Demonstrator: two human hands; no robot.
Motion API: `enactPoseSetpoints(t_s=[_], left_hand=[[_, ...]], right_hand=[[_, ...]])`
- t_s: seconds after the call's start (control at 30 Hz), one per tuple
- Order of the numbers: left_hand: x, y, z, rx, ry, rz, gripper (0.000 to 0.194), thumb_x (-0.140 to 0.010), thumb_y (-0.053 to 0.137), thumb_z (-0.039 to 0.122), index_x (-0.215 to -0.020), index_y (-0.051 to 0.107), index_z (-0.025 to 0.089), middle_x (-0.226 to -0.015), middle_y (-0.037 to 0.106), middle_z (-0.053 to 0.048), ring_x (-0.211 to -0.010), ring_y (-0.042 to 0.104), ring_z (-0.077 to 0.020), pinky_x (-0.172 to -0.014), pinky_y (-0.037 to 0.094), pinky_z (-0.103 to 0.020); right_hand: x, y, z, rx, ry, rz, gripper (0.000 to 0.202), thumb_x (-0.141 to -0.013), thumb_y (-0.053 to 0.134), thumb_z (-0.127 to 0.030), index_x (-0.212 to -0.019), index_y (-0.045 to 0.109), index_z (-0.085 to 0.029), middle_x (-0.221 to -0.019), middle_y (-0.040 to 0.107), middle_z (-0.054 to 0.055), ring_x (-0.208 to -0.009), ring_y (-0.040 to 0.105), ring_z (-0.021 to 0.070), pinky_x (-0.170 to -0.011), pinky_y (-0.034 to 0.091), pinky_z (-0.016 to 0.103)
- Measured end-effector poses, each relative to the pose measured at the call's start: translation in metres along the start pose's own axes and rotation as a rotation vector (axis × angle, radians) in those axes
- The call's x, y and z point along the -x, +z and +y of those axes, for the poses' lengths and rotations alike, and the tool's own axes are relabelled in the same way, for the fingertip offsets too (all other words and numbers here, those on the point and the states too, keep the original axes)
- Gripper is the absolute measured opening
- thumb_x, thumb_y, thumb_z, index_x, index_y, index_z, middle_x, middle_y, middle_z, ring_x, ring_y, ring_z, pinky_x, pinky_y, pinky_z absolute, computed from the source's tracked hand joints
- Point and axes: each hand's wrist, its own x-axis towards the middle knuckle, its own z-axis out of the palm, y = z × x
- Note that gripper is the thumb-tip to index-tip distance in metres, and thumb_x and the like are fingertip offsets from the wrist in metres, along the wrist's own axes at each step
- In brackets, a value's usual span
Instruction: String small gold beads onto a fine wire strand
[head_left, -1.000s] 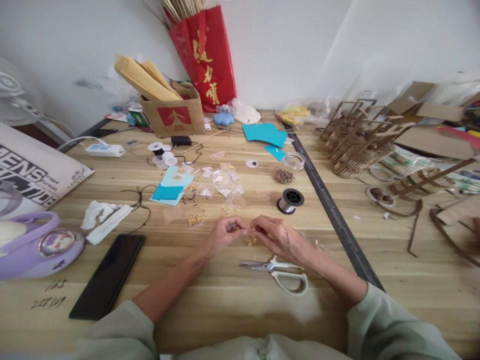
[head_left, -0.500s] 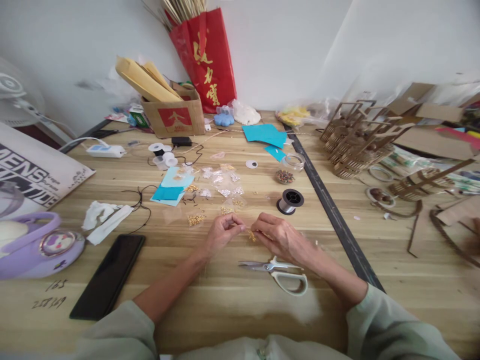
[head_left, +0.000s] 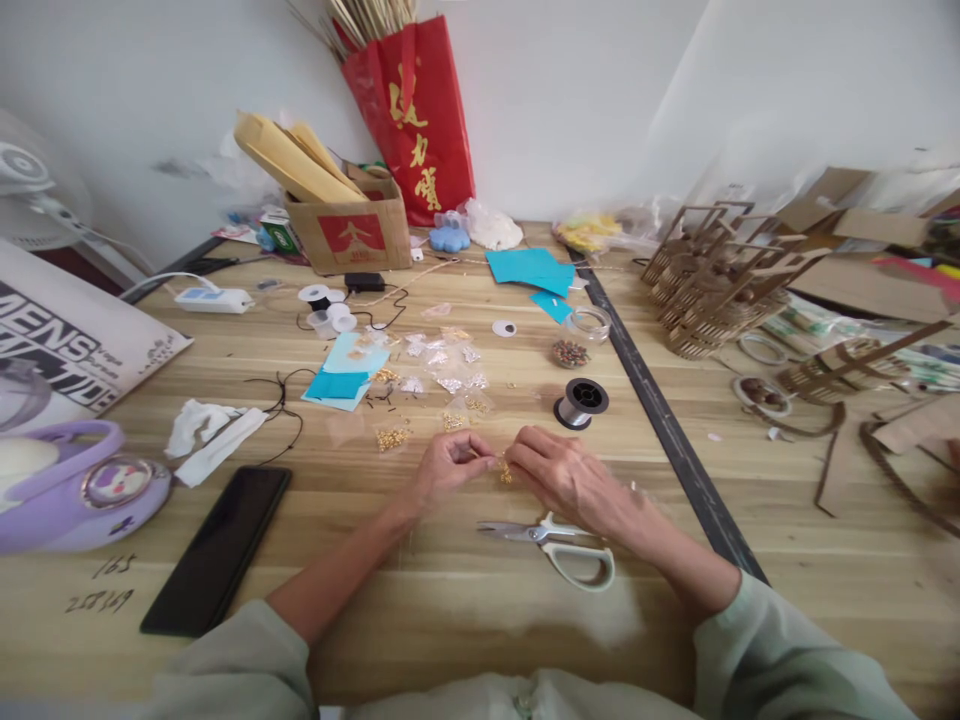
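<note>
A small cluster of gold beads (head_left: 506, 473) hangs between my hands, just above the wooden table. My right hand (head_left: 553, 468) is closed on the beads' upper right side, its fingers bent over them. Close by on the left, my left hand (head_left: 454, 464) pinches with thumb and forefinger; what lies in that pinch is too small to make out. Below my right hand lie white-handled scissors (head_left: 559, 545), blades pointing left. Beyond it stands a spool of clear thread (head_left: 580, 403). Small packets of gold beads (head_left: 391, 438) lie past my left hand.
A black phone (head_left: 217, 550) and a lilac handled object (head_left: 82, 488) are at the left. Blue paper (head_left: 341, 380), a dish of mixed beads (head_left: 570, 353) and a cardboard box (head_left: 349, 235) are farther back. A dark strip (head_left: 652, 400) runs along the table; woven baskets (head_left: 697, 290) stand right.
The fingers of both hands have shifted slightly around the gold beads, and the cluster hangs a little differently. The other things on the table stay in place.
</note>
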Motion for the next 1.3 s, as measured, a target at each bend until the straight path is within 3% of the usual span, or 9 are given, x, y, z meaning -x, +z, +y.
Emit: enactPoseSetpoints(t_s=[0.2,0.47,0.63,0.83,1.1,1.2,1.3], left_hand=[[0.0,-0.002,-0.007,-0.051,-0.021,0.03,0.024,-0.059,0.075,0.029,-0.067,0.062,0.011,-0.063,0.062,-0.001,-0.054,0.052,-0.0077,-0.053,0.038,-0.019],[0.002,-0.001,-0.005,-0.092,-0.085,-0.051,0.023,-0.06,0.075,0.03,-0.071,0.067,0.011,-0.063,0.064,-0.001,-0.056,0.055,-0.0098,-0.053,0.038,-0.02],[0.003,0.0,-0.004,-0.049,-0.104,-0.129,0.025,-0.06,0.075,0.031,-0.07,0.068,0.01,-0.065,0.066,-0.003,-0.06,0.057,-0.011,-0.057,0.04,-0.02],[0.003,0.0,-0.005,-0.052,-0.093,-0.147,0.028,-0.059,0.076,0.034,-0.071,0.068,0.01,-0.068,0.068,-0.004,-0.062,0.059,-0.0125,-0.059,0.042,-0.022],[0.003,-0.001,-0.007,-0.042,-0.097,-0.131,0.03,-0.058,0.078,0.036,-0.069,0.066,0.011,-0.064,0.065,-0.002,-0.058,0.056,-0.0113,-0.057,0.04,-0.022],[0.003,-0.001,-0.005,-0.009,-0.096,-0.132,0.03,-0.06,0.077,0.037,-0.068,0.065,0.011,-0.065,0.064,-0.002,-0.06,0.056,-0.011,-0.058,0.04,-0.022],[0.002,-0.001,-0.004,0.02,-0.083,-0.093,0.03,-0.061,0.077,0.037,-0.068,0.065,0.011,-0.066,0.065,-0.002,-0.061,0.057,-0.0115,-0.061,0.042,-0.023]], right_hand=[[0.003,-0.005,-0.002,0.117,-0.032,-0.023,0.016,-0.088,0.044,-0.004,-0.088,0.054,-0.016,-0.084,0.052,0.004,-0.069,0.044,0.0142,-0.056,0.027,0.025],[0.002,-0.004,-0.002,0.093,-0.039,-0.059,0.019,-0.088,0.048,-0.007,-0.102,0.056,-0.017,-0.089,0.055,0.004,-0.071,0.046,0.0137,-0.057,0.029,0.025],[0.001,-0.003,-0.003,0.08,-0.044,-0.047,0.017,-0.088,0.047,-0.007,-0.098,0.058,-0.016,-0.086,0.055,0.004,-0.069,0.045,0.0132,-0.056,0.028,0.024],[0.0,-0.003,-0.003,0.047,-0.044,-0.039,0.03,-0.09,0.046,-0.009,-0.116,0.054,-0.019,-0.085,0.055,0.004,-0.07,0.048,0.0132,-0.054,0.029,0.023],[-0.002,0.001,-0.004,0.001,-0.022,-0.013,0.022,-0.091,0.044,-0.011,-0.107,0.058,-0.017,-0.082,0.056,0.005,-0.069,0.051,0.0127,-0.053,0.032,0.022],[-0.001,0.004,-0.002,-0.063,-0.009,0.03,0.019,-0.093,0.043,-0.016,-0.106,0.056,-0.017,-0.095,0.057,0.007,-0.075,0.056,0.0134,-0.056,0.038,0.022],[0.0,0.007,0.001,-0.128,0.067,0.156,0.023,-0.093,0.043,-0.02,-0.115,0.05,-0.017,-0.118,0.05,0.013,-0.077,0.058,0.0131,-0.06,0.044,0.023]])
